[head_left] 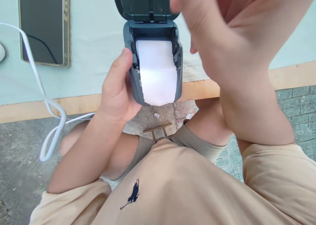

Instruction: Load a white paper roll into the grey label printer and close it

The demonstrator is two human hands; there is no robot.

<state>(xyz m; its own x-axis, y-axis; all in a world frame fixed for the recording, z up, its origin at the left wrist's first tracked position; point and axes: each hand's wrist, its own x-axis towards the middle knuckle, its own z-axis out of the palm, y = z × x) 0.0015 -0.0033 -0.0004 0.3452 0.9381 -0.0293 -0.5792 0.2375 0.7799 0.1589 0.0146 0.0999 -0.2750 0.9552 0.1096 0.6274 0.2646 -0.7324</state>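
A small dark grey portable label printer (pixel 180 70) has its lid (pixel 133 3) swung up and back. White paper (pixel 158 73) with a ragged right edge lies in its bay and hangs over the front. My left hand (pixel 118 83) is closed round the printer's left side, thumb on the rim, other fingers hidden behind it. At the lid's right edge is my right hand (pixel 217 34), slightly blurred, with its digits spread apart. One fingertip overlaps the lid edge; whether it touches cannot be made out. The top of this hand is cut off by the frame.
A phone (pixel 43 24) in a clear case lies on the pale-covered table (pixel 91 37) at the left. White cable (pixel 37 70) loops from there over the wooden table edge (pixel 81 101). Below are my legs and a wooden bar (pixel 158 128).
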